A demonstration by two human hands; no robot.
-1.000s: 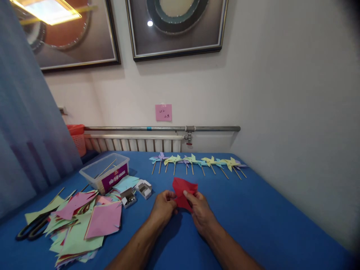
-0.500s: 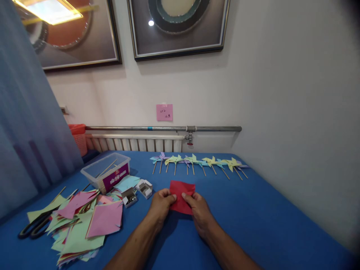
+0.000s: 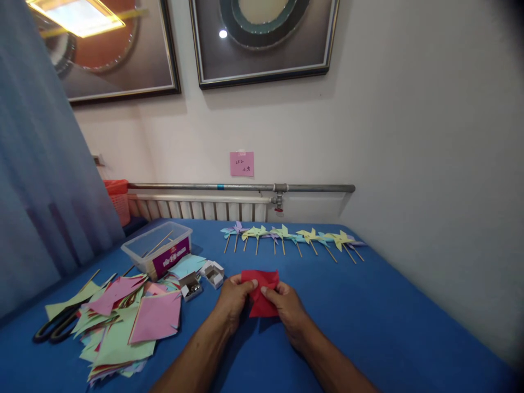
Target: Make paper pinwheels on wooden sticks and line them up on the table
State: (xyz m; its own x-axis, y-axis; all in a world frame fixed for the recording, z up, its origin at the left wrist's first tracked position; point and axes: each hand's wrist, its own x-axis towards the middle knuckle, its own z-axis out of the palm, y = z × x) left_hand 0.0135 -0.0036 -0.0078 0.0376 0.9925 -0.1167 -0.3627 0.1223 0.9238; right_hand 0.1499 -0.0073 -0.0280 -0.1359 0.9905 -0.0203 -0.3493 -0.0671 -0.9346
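Observation:
A square of red paper point(image 3: 262, 307) is held up over the blue table, between my two hands. My left hand point(image 3: 236, 297) pinches its left side, thumb on the front face. My right hand point(image 3: 286, 304) grips the right side the same way, its thumb close to the left one. The fingers behind the paper are hidden. Just left of my hands stand two small white boxes, an open one point(image 3: 213, 274) and one with small metal bits point(image 3: 190, 286). Farther left lies a heap of cut coloured paper squares point(image 3: 158, 316).
Black-handled scissors point(image 3: 57, 325) lie at the paper heap's left edge. A clear plastic box point(image 3: 135, 252) with sticks stands behind it. Several paper pinwheels on sticks point(image 3: 282, 233) form a row along the back of the blue table point(image 3: 368, 322). A blue curtain point(image 3: 53, 180) hangs at left.
The red paper has tilted and shifted slightly down and left, with both hands still on it. The whole view has moved a little; the other things lie as before.

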